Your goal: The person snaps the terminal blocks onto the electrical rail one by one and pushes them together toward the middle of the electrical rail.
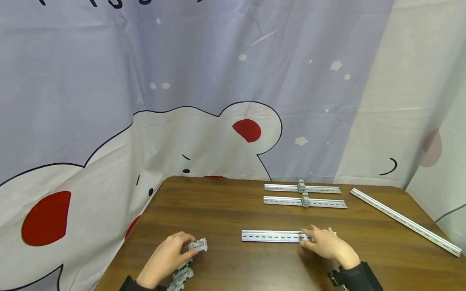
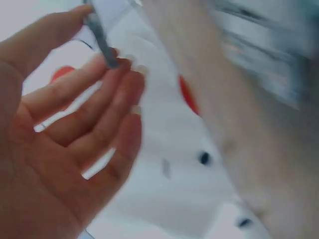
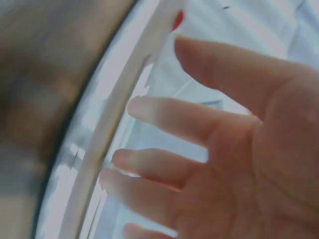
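Observation:
My left hand (image 1: 189, 247) pinches a grey terminal block (image 1: 198, 245) just above the near left of the brown table (image 1: 218, 206). In the blurred left wrist view the left hand (image 2: 107, 50) holds that grey block (image 2: 97, 30) between thumb and fingertips. Several more grey blocks (image 1: 180, 277) lie under my left wrist. My right hand (image 1: 309, 236) rests with straight fingers on the right end of a short metal rail (image 1: 271, 236) in front of me. The right wrist view shows the right hand (image 3: 149, 112) spread over the rail (image 3: 114, 129).
Two short rails (image 1: 320, 189) (image 1: 324, 203) lie side by side at the back, each with a grey block (image 1: 301, 186) (image 1: 305, 199) clipped on. A long rail (image 1: 404, 221) lies at an angle along the right side. A printed curtain (image 1: 218, 81) hangs behind the table.

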`<state>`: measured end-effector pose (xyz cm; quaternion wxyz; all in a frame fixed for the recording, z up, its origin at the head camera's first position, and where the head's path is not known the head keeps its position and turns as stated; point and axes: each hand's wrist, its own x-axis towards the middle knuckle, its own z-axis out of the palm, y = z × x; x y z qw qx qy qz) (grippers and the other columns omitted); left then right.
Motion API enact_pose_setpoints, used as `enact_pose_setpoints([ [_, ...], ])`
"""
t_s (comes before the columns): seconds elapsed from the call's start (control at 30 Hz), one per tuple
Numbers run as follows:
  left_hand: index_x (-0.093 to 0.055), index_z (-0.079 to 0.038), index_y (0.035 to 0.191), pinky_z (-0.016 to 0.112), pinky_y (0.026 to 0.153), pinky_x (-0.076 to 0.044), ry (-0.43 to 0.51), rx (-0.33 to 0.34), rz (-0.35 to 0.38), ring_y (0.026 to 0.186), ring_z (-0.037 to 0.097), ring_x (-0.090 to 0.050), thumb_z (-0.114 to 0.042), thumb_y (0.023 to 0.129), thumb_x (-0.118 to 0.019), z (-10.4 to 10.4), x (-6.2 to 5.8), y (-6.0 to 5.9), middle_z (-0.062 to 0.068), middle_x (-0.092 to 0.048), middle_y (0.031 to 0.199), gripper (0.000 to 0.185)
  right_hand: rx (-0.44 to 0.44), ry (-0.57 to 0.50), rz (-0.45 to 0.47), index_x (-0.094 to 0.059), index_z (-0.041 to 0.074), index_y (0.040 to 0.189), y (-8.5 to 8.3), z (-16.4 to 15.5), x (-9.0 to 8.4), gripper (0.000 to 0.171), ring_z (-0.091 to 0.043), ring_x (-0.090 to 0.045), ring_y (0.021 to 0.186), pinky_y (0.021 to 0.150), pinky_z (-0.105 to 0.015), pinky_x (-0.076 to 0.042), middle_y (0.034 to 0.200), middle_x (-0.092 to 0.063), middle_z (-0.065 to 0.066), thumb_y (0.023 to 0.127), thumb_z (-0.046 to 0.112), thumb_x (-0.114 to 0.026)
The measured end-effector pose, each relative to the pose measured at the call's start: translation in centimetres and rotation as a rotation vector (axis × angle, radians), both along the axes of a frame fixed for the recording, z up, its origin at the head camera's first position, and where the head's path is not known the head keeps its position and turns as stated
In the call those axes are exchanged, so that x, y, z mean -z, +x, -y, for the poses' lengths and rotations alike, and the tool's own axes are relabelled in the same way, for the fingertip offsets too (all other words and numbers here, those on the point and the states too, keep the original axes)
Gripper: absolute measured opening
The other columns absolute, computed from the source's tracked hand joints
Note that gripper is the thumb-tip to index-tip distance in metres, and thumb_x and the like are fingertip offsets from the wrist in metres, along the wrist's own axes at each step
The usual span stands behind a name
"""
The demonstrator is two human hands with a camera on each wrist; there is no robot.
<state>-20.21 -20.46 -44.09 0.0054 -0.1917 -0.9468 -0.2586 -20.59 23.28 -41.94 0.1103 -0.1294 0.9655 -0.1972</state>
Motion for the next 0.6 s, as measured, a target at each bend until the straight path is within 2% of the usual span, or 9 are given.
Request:
enact_pose_setpoints([
  [0.1, -0.07, -0.014, 0.102, 0.025, 0.068, -0.05, 0.015, 0.103, -0.136, 0.084, 0.014, -0.063, -0.031, 0.085, -0.073, -2.3, -1.4, -0.5, -0.004, -0.066, 0.095, 0.025, -0.081, -0.076, -0.072, -0.057, -0.001, 0.131, -0.2, 2.3, -1.1, 0.048, -0.048, -0.057, 0.115, 0.102, -0.064, -0.033, 0.13, -0.055, -0.032, 0.096, 0.032, -0.058],
  [0.2, -0.071, -0.014, 0.101, 0.024, 0.071, -0.051, 0.024, 0.2, -0.291, 0.084, 0.012, -0.063, -0.028, 0.083, -0.075, -4.6, -2.2, -1.1, -0.005, -0.067, 0.094, 0.024, -0.181, -0.177, -0.122, -0.06, 0.001, 0.128, -0.5, 5.0, -2.0, 0.045, -0.035, -0.066, 0.106, 0.09, -0.047, -0.051, 0.12, -0.067, -0.019, 0.098, 0.034, -0.054],
  [0.23, -0.071, -0.013, 0.101, 0.024, 0.071, -0.05, 0.024, 0.228, -0.339, 0.083, 0.011, -0.062, -0.027, 0.082, -0.076, -5.3, -2.4, -1.2, -0.005, -0.067, 0.093, 0.024, -0.208, -0.211, -0.138, -0.062, 0.002, 0.125, -0.6, 6.0, -2.2, 0.044, -0.03, -0.068, 0.102, 0.083, -0.042, -0.054, 0.116, -0.069, -0.014, 0.099, 0.036, -0.053],
  [0.3, -0.071, -0.011, 0.101, 0.023, 0.071, -0.051, 0.035, 0.276, -0.394, 0.083, 0.01, -0.062, -0.025, 0.081, -0.078, -6.5, -2.5, -1.4, -0.004, -0.067, 0.094, 0.025, -0.234, -0.277, -0.149, -0.066, 0.006, 0.12, -0.9, 7.8, -2.3, 0.041, -0.022, -0.07, 0.097, 0.079, -0.033, -0.055, 0.11, -0.072, -0.007, 0.099, 0.038, -0.053],
  [0.43, -0.068, -0.005, 0.109, 0.018, 0.069, -0.049, 0.067, 0.38, -0.382, 0.083, 0.011, -0.062, -0.019, 0.082, -0.077, -8.1, -2.7, -1.9, 0.001, -0.066, 0.097, 0.032, -0.233, -0.396, -0.166, -0.07, 0.01, 0.111, -1.2, 10.8, -2.4, 0.035, -0.011, -0.069, 0.088, 0.073, -0.024, -0.053, 0.101, -0.074, -0.001, 0.096, 0.039, -0.057],
  [0.53, -0.06, -0.003, 0.119, 0.014, 0.07, -0.049, 0.1, 0.476, -0.368, 0.084, 0.012, -0.063, -0.013, 0.081, -0.077, -9.0, -2.8, -2.3, 0.002, -0.066, 0.1, 0.042, -0.22, -0.458, -0.162, -0.071, 0.006, 0.106, -1.6, 12.0, -2.3, 0.032, -0.007, -0.067, 0.078, 0.067, -0.021, -0.051, 0.092, -0.073, -0.002, 0.092, 0.034, -0.064],
  [0.6, -0.053, -0.004, 0.122, 0.012, 0.073, -0.049, 0.115, 0.536, -0.391, 0.087, 0.011, -0.065, -0.011, 0.08, -0.078, -9.4, -2.7, -2.6, 0.002, -0.067, 0.102, 0.049, -0.214, -0.474, -0.149, -0.072, 0.005, 0.102, -1.8, 12.3, -2.1, 0.029, -0.004, -0.064, 0.07, 0.062, -0.02, -0.05, 0.084, -0.073, -0.001, 0.089, 0.031, -0.069],
])
